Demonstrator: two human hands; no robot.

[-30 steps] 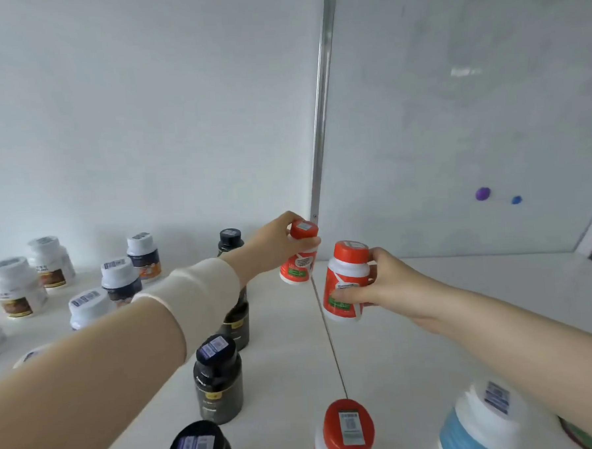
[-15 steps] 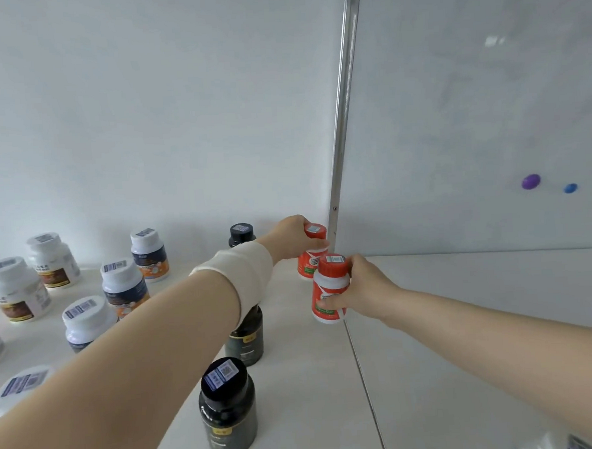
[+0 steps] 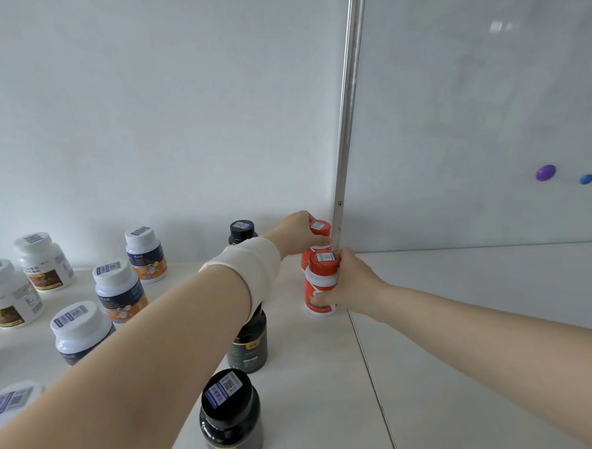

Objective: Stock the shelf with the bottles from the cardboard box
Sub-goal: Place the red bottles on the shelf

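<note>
Two red-capped, red-and-white bottles stand on the white shelf (image 3: 464, 318) near the metal divider strip. My left hand (image 3: 297, 236) grips the rear red bottle (image 3: 319, 230) by its cap and neck, close to the back wall. My right hand (image 3: 349, 283) holds the front red bottle (image 3: 320, 285) round its body, with its base on the shelf just in front of the rear one. The cardboard box is out of view.
Three black bottles (image 3: 231, 420) line up in front of the back wall, left of the red ones. Several white-capped jars (image 3: 118, 292) fill the shelf's left side. A vertical metal strip (image 3: 347, 118) divides the back wall. The right shelf section holds nothing in view.
Both hands moved farther back and down. The front red bottle, held in the air before, now stands on the shelf in front of the rear one.
</note>
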